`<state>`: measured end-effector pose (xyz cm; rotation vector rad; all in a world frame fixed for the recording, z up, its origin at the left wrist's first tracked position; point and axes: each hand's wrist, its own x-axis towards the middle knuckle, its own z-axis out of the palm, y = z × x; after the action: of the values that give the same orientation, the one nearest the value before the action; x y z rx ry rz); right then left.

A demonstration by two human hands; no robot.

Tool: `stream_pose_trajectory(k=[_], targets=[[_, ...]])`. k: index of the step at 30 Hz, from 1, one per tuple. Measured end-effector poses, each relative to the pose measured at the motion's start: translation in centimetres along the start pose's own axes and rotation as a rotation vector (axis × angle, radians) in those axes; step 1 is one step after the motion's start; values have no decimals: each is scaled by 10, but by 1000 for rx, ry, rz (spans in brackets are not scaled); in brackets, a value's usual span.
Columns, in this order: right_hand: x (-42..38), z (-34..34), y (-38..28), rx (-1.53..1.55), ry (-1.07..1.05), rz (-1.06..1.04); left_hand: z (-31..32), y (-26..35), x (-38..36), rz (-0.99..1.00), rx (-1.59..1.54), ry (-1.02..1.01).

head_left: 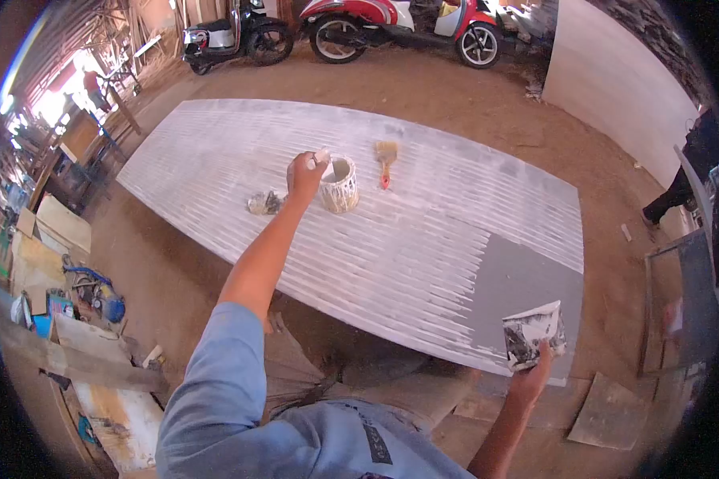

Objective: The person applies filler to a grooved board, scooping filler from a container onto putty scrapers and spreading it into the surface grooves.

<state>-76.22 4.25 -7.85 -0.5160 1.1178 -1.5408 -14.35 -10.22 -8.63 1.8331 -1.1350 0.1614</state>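
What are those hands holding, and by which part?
The right hand grips a smeared flat plate by its near edge; the left hand, a small pale tool, exact hold unclear.

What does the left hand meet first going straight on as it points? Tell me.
Most likely the drip-streaked can, right beside the left hand; whether it would hit or pass just above is unclear.

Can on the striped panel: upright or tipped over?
Upright. The can stands on the panel with its open rim facing up and whitish drips running down its side.
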Motion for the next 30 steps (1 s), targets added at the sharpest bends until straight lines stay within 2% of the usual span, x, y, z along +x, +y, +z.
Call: stream_pose_trajectory(k=[1,3,5,7,8,12,15,19,21,28,30], targets=[[0,2,0,7,23,12,5,3,1,100,85,25],[4,3,12,29,34,-10,21,-6,6,155,64,97],[0,3,12,40,60,-22,25,-13,21,-133,-160,-63],[-11,17,6,40,49,-26,27,-16,32,-77,-96,-98],[-17,25,-3,7,85,44,27,-18,35,-19,-29,-111],[-19,24,-5,8,-17,29,7,-14,31,-49,-172,-159],[-33,54,-20,-7,50,0,-49,48,6,-50,-262,-191],[-40,62,-26,-20,-16,-63,-70,60,-11,1,-220,-191],[-41,65,-28,-43,-15,-75,-68,60,-12,96,-195,-134],[-30,49,-16,-29,42,-65,-86,68,-21,-7,-112,-350],[-28,50,-15,-37,38,-72,-88,64,-24,-86,-192,-413]])
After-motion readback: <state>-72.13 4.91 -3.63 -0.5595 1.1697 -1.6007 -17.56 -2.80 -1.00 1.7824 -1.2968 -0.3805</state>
